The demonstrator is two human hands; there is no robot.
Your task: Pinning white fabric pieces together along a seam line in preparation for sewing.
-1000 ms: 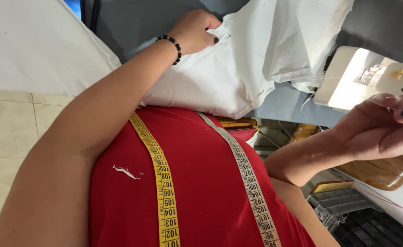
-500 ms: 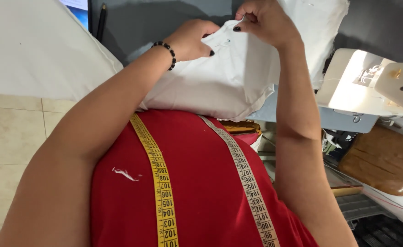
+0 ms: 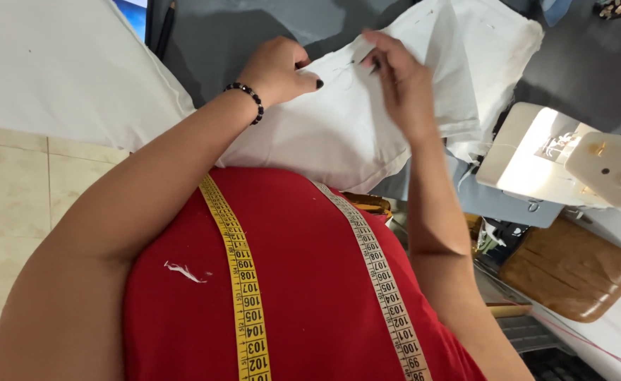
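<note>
White cloth (image 3: 339, 134) lies bunched on the grey surface (image 3: 219, 42), ahead of the torso. Left hand (image 3: 279, 70) presses its left part; right hand (image 3: 402, 85) pinches its upper fold. Both equally near.

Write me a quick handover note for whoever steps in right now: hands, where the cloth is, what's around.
Left hand: rests on the white cloth, beaded bracelet on its wrist.
Right hand: fingers pinch the cloth's upper fold, next to the left hand.
The cloth lies bunched on the grey tabletop, against the person's red shirt.
Yellow tape measure hangs around the neck.
White sewing machine stands to the right, lamp lit; no cloth under it.
</note>
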